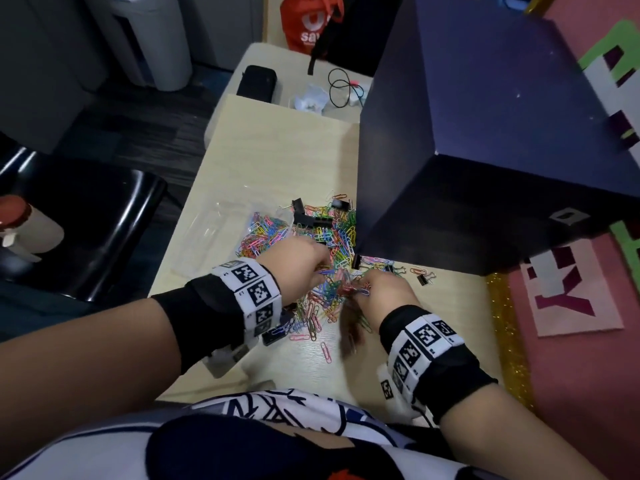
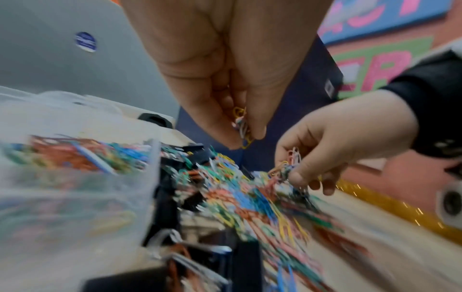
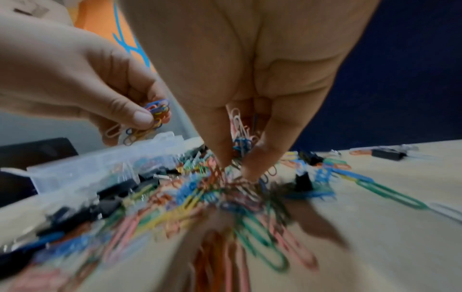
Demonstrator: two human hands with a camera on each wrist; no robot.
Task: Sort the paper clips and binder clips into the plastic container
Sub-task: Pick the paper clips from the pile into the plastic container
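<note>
A pile of coloured paper clips (image 1: 334, 237) mixed with black binder clips (image 1: 313, 220) covers the middle of the light wooden table (image 1: 277, 150). A clear plastic container (image 1: 249, 230) stands at the pile's left and holds many paper clips (image 2: 82, 156). My left hand (image 1: 304, 261) hovers over the pile and pinches a small bunch of clips (image 2: 242, 126). My right hand (image 1: 377, 289) reaches down into the pile and pinches another bunch (image 3: 241, 142). Both hands are close together, about a hand's width apart.
A large dark blue box (image 1: 485, 133) stands right of the pile, against it. One binder clip (image 1: 424, 279) lies apart at the right. A black case (image 1: 257, 81), crumpled paper and a cable lie at the far end. A black chair (image 1: 86, 230) is on the left.
</note>
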